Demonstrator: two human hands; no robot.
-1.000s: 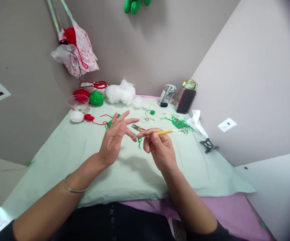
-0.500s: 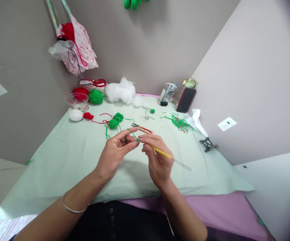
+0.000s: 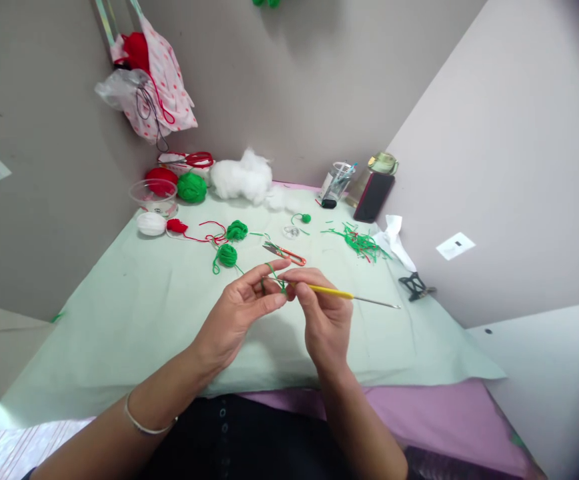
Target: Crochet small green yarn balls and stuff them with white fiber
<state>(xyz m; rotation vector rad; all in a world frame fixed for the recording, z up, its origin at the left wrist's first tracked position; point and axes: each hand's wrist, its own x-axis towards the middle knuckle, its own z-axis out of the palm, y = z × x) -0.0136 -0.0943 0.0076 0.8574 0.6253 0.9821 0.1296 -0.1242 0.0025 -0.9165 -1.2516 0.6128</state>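
Note:
My right hand (image 3: 325, 310) grips a crochet hook (image 3: 330, 291) by its yellow handle, one metal end pointing right and the other reaching toward my left fingers. Green yarn (image 3: 278, 279) loops over the raised index finger of my left hand (image 3: 247, 300). Thumb and fingers of that hand pinch a small bit of green yarn work (image 3: 284, 289) at the hook's tip, mostly covered by fingertips. From there the strand runs back to a small green yarn ball (image 3: 227, 255) on the cloth. Just beyond my fingers lie orange-handled thread snips (image 3: 289, 254).
Behind are another green yarn bundle (image 3: 237, 231), white stuffing (image 3: 243, 177), a clear tub (image 3: 153, 197) and a white yarn ball (image 3: 151, 225). On the right are yarn scraps (image 3: 362, 243), a phone (image 3: 375, 198), a cup of tools (image 3: 337, 181) and a black stand (image 3: 414, 287).
Both hands have shifted slightly right. The hook has swung flatter, and its far metal end now shows clearly. The green ball near my left hand has rolled a little toward me, apart from the bundle.

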